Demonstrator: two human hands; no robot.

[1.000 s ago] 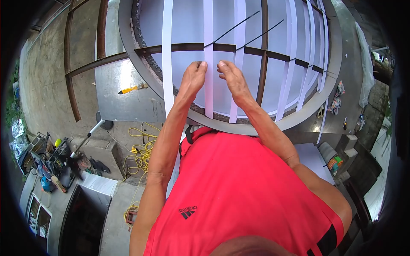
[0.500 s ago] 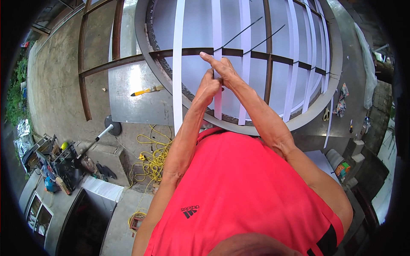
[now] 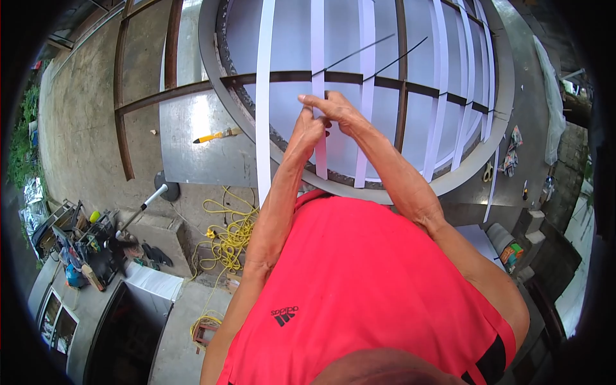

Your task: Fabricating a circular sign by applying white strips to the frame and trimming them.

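Observation:
A large grey ring frame point(image 3: 449, 183) holds dark steel crossbars and white strips over a pale panel point(image 3: 250, 38). My left hand point(image 3: 308, 126) is closed around one white strip point(image 3: 318, 45), its fingertips showing past the strip's right edge. Against it, my right hand point(image 3: 338, 108) pinches the same strip, one finger or thumb lying across toward the left. Above my hands, a black cable tie point(image 3: 356, 52) loops the strip at the crossbar point(image 3: 350, 77), tail sticking up. Another black cable tie point(image 3: 398, 59) binds the neighbouring strip point(image 3: 367, 38). The palm sides are hidden.
A yellow-handled brush point(image 3: 215, 136) lies on a metal sheet point(image 3: 186, 160) at left. Yellow cable point(image 3: 231, 234) is coiled on the ground below. Rusty steel bars point(image 3: 120, 141) extend left. Scissors point(image 3: 488, 171) and a patterned cloth point(image 3: 511, 151) lie at right. A loose strip point(image 3: 264, 115) passes my left forearm.
Both hands have moved slightly down along the strip, away from the crossbar. The view has shifted a little, and the cable ties remain looped on the strips.

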